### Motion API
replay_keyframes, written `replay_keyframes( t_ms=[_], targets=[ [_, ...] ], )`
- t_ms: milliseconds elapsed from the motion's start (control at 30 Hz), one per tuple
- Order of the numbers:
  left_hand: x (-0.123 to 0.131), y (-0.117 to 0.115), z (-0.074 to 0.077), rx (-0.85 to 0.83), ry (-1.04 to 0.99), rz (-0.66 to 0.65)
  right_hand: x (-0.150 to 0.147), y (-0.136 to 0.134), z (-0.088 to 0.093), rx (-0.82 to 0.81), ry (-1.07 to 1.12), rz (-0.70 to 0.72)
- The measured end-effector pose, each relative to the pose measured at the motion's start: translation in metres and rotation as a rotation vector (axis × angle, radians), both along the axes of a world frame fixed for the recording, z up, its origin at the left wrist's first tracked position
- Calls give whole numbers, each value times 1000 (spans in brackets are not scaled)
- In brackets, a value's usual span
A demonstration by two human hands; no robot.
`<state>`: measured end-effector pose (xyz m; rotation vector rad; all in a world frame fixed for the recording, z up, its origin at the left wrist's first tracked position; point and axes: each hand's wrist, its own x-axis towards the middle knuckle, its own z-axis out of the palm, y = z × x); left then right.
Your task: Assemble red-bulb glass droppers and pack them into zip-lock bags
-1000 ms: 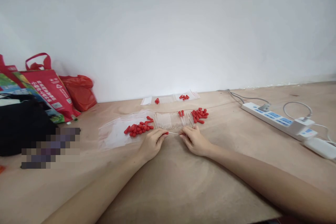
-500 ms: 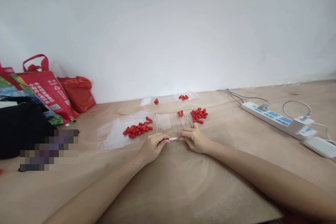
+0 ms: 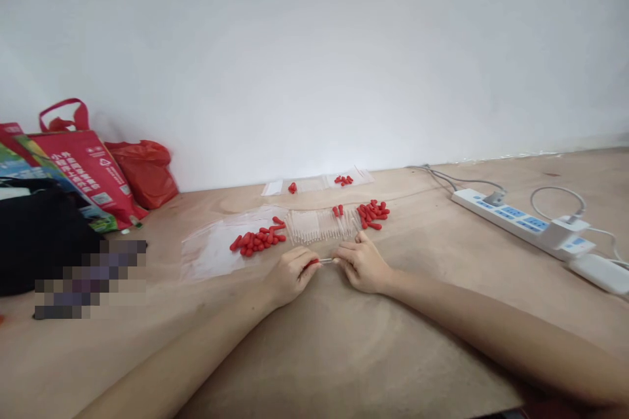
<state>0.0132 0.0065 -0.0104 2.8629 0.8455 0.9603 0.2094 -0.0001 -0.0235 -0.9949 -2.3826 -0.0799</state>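
Note:
Between the thumb and fingers of my left hand (image 3: 291, 277) is a red rubber dropper bulb (image 3: 313, 262). My right hand (image 3: 366, 266) pinches a thin clear glass dropper tube (image 3: 327, 260), whose left end meets the bulb. Its far end is hidden by my right fingers. Just beyond my hands lies a row of clear tubes (image 3: 314, 228) side by side, two of them capped with red bulbs (image 3: 338, 211). Loose red bulbs (image 3: 258, 241) are heaped left of the row, and another heap of red bulbs (image 3: 373, 214) lies to its right.
A clear plastic bag (image 3: 211, 249) lies flat under the left heap. Near the wall, another plastic bag (image 3: 273, 188) has a few red bulbs on it. A white power strip (image 3: 511, 217) with cables is on the right. Red shopping bags (image 3: 93, 173) and a black bag (image 3: 44, 236) stand left.
My left fingers have shifted slightly on the bulb, and more of its red side shows. Both hands stay together at the same spot, still holding the bulb and tube.

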Motion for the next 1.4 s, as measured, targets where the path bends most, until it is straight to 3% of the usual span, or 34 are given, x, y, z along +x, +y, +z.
replay_keyframes(
  t_ms=[267,467,567,667,767,867,1133,1400],
  targets=[
    [-2,3,0,164,72,-74,-2,-4,5,-61,-26,6],
    [-10,8,0,219,17,33,2,-6,31,-60,-115,-2],
    [-19,13,2,208,40,277,10,7,37,-192,-24,-177],
    [-31,21,4,209,37,529,17,28,37,-326,151,-474],
    [-39,27,4,224,60,662,18,48,35,-342,193,-711],
    [-42,30,3,220,93,718,11,61,34,-371,140,-832],
    [-40,30,3,153,106,751,-3,72,28,-399,31,-813],
    [-43,33,1,153,138,701,26,59,24,-311,149,-766]
  ],
)
